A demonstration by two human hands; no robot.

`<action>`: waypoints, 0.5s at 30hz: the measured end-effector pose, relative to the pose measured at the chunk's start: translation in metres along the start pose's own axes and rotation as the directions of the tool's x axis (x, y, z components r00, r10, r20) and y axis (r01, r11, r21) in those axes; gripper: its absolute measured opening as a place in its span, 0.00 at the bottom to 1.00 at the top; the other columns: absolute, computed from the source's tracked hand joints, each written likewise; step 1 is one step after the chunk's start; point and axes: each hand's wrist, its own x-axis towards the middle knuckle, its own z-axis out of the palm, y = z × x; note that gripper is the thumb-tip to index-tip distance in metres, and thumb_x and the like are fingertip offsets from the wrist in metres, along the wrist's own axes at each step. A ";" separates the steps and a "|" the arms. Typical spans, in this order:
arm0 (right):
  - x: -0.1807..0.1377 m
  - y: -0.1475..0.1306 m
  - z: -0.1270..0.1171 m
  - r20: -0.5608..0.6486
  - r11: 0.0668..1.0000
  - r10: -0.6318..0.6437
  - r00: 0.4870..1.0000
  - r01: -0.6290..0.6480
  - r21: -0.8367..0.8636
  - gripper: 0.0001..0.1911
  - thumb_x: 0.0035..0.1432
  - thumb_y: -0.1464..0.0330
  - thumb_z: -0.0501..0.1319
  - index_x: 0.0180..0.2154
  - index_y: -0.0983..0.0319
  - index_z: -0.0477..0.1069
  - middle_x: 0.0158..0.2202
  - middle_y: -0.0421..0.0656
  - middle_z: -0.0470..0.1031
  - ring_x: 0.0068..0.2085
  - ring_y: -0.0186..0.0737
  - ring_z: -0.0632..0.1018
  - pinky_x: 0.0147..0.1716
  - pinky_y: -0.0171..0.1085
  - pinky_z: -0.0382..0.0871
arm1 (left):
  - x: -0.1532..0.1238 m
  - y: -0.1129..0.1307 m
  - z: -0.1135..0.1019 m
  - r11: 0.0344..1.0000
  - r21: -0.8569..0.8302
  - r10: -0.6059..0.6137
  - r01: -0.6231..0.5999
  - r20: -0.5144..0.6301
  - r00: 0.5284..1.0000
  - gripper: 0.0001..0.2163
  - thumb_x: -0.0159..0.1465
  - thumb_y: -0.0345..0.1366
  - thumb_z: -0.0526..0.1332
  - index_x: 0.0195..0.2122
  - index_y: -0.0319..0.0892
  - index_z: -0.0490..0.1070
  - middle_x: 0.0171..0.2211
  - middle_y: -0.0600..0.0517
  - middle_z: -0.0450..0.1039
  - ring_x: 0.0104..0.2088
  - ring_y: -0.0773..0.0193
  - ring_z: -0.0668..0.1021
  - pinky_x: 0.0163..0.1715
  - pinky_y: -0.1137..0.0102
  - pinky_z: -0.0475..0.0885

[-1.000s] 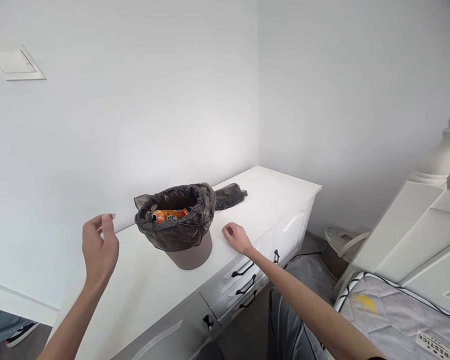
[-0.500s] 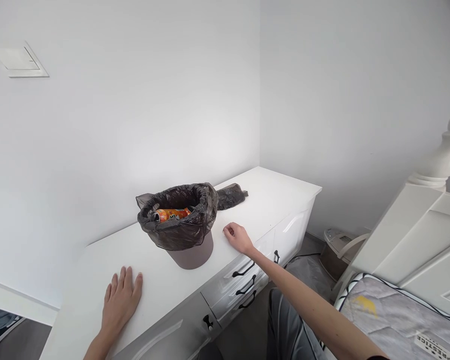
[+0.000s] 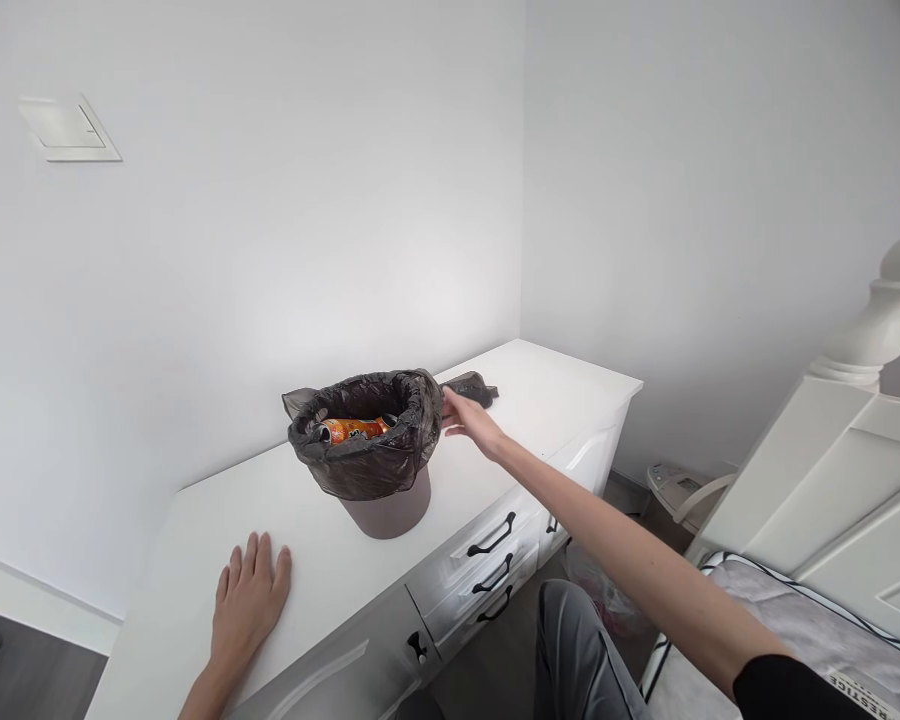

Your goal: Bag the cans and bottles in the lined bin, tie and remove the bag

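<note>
A brown trash bin point(image 3: 390, 512) stands on the white cabinet top, its rim lined with a black plastic bag point(image 3: 367, 470) folded over the outside. Inside lies an orange can or wrapper point(image 3: 354, 430). My right hand point(image 3: 474, 422) is at the bin's right side, fingers partly spread and stretched to the bag's edge; whether they touch it I cannot tell. Behind that hand lies a folded black plastic bag point(image 3: 474, 386). My left hand point(image 3: 249, 598) rests flat on the cabinet top, left of the bin, holding nothing.
The white cabinet point(image 3: 555, 390) has black handles point(image 3: 493, 535) on its front. A white bed frame point(image 3: 855, 440) and a mattress point(image 3: 780, 610) stand at the right. On the floor between are an appliance with a handle point(image 3: 679, 490) and a clear plastic bag point(image 3: 596, 590). Walls enclose the corner.
My right hand has moved from the cabinet top in front of the bin up to the bag's right edge, and its curled fingers have opened out. My left hand stays flat in place.
</note>
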 end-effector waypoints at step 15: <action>-0.010 -0.120 0.020 0.042 0.966 0.199 0.979 -0.188 -0.175 0.22 0.52 0.58 0.71 0.46 0.60 0.71 0.42 0.45 0.81 0.41 0.43 0.80 0.34 0.37 0.74 | 0.095 0.123 -0.148 0.403 -0.899 0.149 0.172 0.250 0.957 0.37 0.62 0.70 0.53 0.50 0.40 0.77 0.49 0.38 0.81 0.47 0.50 0.83 0.45 0.59 0.79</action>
